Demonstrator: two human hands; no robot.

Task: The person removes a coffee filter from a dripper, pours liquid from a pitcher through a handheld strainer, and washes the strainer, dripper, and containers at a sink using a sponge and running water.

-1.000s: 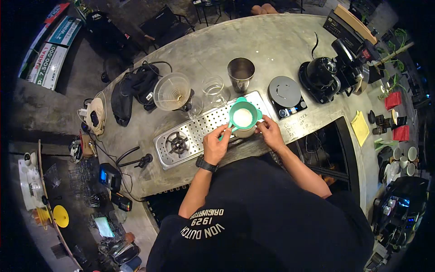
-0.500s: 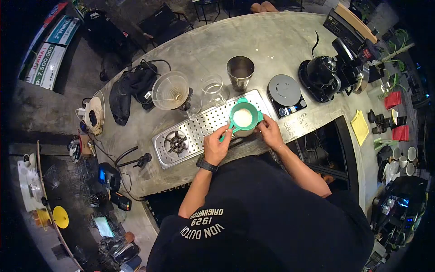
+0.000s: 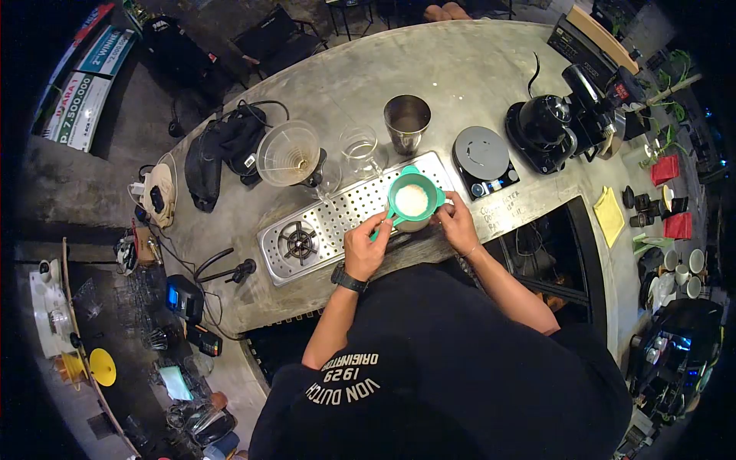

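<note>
A green-rimmed strainer [image 3: 395, 186] is held level over the near edge of the metal drip tray [image 3: 355, 215], with pale white matter or mesh in its bowl. Beneath it, part of a container [image 3: 414, 226] shows, mostly hidden. My left hand [image 3: 363, 249], a black watch on its wrist, is closed on the strainer's handle at the lower left. At the right side of the rim, my right hand [image 3: 458, 226] pinches the edge; whether it also touches the container cannot be made out.
Behind the tray stand a clear cone dripper [image 3: 280, 146], a glass server [image 3: 359, 148] and a metal cup [image 3: 407, 123]. A scale [image 3: 481, 156] and a black kettle [image 3: 546, 123] sit to the right. A black tap [image 3: 239, 271] rises at left; a yellow cloth [image 3: 609, 217] lies far right.
</note>
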